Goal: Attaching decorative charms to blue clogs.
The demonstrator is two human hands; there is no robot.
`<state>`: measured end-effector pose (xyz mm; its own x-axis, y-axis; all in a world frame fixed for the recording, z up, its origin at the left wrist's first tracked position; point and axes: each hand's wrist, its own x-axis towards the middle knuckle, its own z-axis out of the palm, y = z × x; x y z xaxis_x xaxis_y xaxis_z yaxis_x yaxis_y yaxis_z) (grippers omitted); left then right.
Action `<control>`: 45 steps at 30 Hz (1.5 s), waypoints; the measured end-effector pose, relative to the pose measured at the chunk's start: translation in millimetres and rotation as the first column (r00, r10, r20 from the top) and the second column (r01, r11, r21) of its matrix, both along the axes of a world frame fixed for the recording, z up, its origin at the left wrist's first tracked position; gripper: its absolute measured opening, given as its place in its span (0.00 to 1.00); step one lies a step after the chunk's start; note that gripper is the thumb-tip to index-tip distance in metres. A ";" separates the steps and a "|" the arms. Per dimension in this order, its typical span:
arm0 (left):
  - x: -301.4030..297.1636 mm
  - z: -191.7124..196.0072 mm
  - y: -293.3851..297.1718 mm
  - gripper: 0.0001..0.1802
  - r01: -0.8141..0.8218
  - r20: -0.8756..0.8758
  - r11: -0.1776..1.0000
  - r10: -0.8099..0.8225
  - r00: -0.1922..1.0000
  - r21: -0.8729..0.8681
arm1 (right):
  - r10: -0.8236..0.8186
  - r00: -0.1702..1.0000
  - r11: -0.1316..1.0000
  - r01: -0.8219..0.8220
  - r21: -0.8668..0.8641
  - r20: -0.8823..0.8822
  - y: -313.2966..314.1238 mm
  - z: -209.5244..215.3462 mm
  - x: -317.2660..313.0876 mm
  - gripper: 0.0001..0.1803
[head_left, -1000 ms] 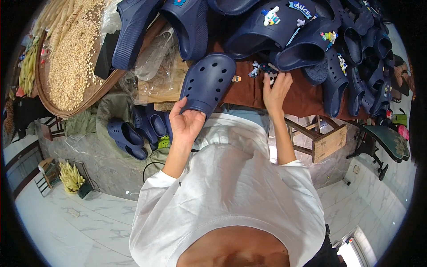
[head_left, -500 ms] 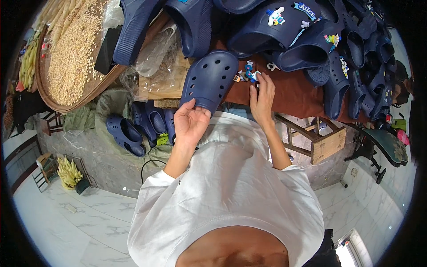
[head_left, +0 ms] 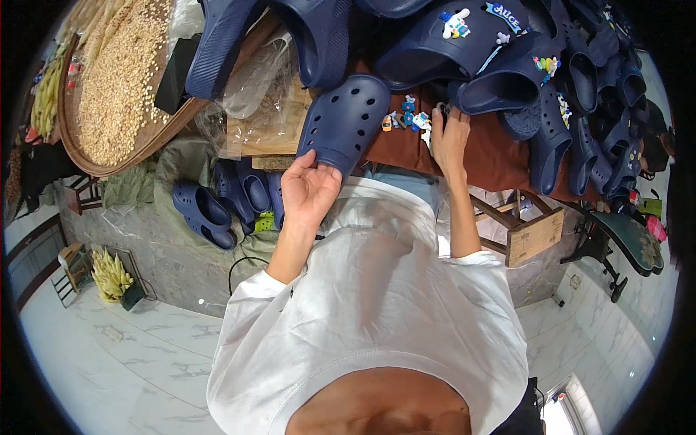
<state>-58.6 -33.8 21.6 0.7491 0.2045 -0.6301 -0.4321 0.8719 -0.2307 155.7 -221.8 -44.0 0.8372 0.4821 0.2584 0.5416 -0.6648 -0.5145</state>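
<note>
I have the left hand (head_left: 312, 190) closed on a navy clog (head_left: 346, 119) by its near rim, just left of the charms (head_left: 408, 114) on the brown cloth (head_left: 482, 159). The right hand (head_left: 451, 141) is beside them; I can't tell how open its grip is.

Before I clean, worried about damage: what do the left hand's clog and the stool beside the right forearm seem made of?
Clog: probably moulded foam or rubber, fairly matte navy, smooth, pierced, seamless-looking. Stool: likely wood, dull finish, patchy tan-brown colouring.
</note>
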 end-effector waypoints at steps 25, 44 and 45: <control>14.0 -2.4 -8.3 0.24 0.181 -0.074 0.920 -0.165 0.983 0.347 | -0.028 0.986 0.999 0.031 0.019 -0.167 -9.8 17.5 -22.8 0.18; 31.1 -9.9 -2.6 0.20 0.381 -0.265 0.766 -0.280 0.923 0.518 | 0.514 0.503 0.792 0.033 0.609 -0.695 35.7 59.2 -59.5 0.15; 30.1 -11.1 -2.9 0.20 0.381 -0.248 0.766 -0.291 0.924 0.518 | 0.527 0.504 0.797 -0.015 0.603 -0.684 42.2 62.8 -60.4 0.16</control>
